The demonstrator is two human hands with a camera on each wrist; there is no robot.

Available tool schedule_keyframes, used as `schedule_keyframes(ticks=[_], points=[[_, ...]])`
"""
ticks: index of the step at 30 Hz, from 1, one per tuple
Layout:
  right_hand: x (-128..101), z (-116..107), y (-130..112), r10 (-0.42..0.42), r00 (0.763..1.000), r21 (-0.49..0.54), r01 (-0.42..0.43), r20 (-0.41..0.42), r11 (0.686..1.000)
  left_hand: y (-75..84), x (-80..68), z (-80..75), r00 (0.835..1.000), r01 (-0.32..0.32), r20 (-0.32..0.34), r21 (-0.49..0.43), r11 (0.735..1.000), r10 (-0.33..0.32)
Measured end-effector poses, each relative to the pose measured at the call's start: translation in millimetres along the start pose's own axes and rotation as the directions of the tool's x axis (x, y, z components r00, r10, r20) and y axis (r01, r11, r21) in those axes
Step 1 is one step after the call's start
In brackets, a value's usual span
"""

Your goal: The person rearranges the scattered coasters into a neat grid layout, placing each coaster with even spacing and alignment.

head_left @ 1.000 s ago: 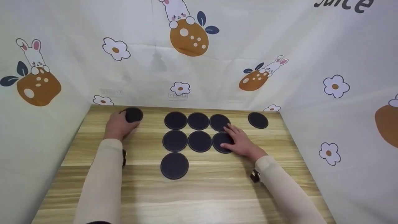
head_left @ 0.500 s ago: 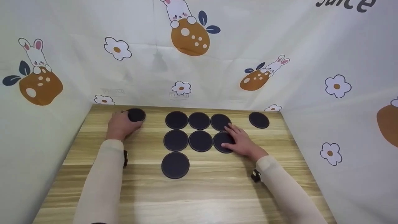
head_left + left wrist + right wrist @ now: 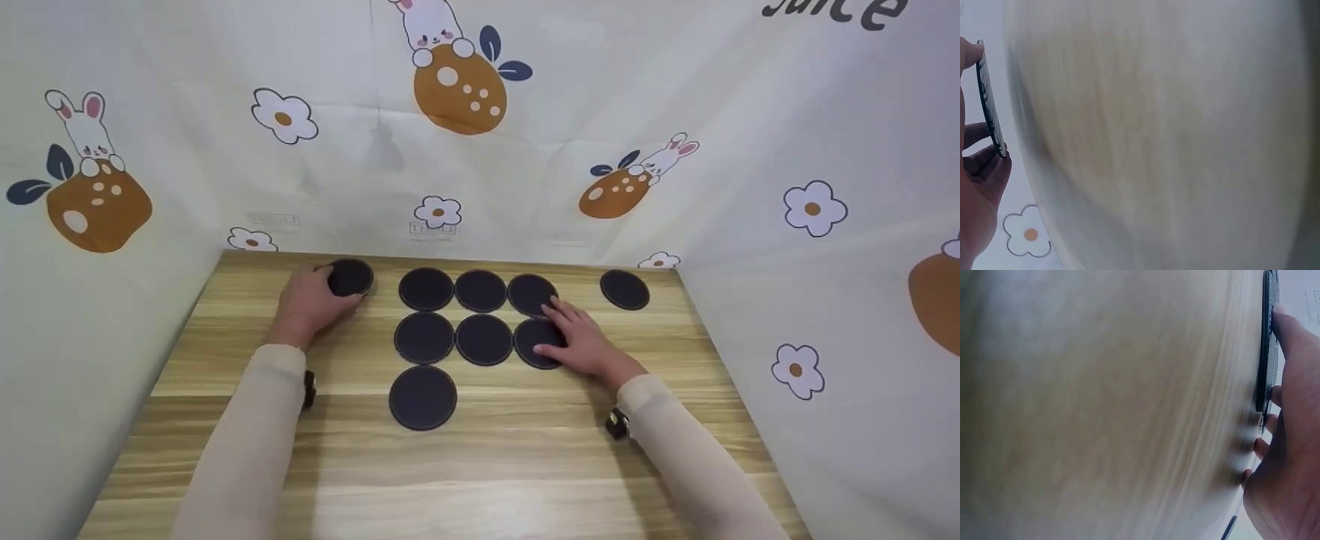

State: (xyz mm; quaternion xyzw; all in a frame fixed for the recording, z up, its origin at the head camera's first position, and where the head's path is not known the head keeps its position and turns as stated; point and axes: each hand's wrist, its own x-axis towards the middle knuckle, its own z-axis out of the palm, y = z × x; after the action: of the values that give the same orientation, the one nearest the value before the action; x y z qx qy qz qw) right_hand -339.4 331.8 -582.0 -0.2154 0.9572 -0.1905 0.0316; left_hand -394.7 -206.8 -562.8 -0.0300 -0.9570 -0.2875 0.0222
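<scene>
In the head view my left hand (image 3: 306, 304) pinches a round black coaster (image 3: 352, 278) by its edge, thumb on the near side and fingers on the far side. The left wrist view has this coaster (image 3: 990, 101) edge-on, raised off the tabletop. My right hand (image 3: 589, 346) lies with fingers spread over the right end of a coaster grid; its thumb is on the middle-row coaster (image 3: 534, 342) and its fingertips reach the back-row coaster (image 3: 531, 292). Seen from the right wrist, these coasters (image 3: 1265, 349) lie flat beneath the thumb and fingers.
Two rows of three coasters touch side by side, with one front coaster (image 3: 423, 398) below the left column. A separate coaster (image 3: 625, 289) lies at the back right. Patterned white cloth (image 3: 337, 172) walls the wooden table (image 3: 517, 480) at the back and sides.
My left hand has moved to the right with its coaster, toward the grid. The right hand and the laid coasters have kept their places.
</scene>
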Motion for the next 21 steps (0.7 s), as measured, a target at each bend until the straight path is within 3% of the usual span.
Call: schedule_keyframes(ticks=[9, 16, 21], points=[[0, -1, 1, 0.014, 1.0, 0.005, -0.014, 0.01, 1.0, 10.8, -2.2, 7.3, 0.999, -0.045, 0.021, -0.029, 0.999, 0.046], [0, -1, 1, 0.015, 1.0, 0.022, -0.015, 0.0, 1.0, 29.2, -10.7, 11.8, 0.993, -0.116, 0.012, -0.06, 0.991, 0.117], [0, 0, 2, 0.014, 1.0, 0.002, -0.014, 0.01, 1.0, 42.0, -16.1, 16.9, 0.991, -0.132, 0.022, -0.097, 0.987, 0.135]])
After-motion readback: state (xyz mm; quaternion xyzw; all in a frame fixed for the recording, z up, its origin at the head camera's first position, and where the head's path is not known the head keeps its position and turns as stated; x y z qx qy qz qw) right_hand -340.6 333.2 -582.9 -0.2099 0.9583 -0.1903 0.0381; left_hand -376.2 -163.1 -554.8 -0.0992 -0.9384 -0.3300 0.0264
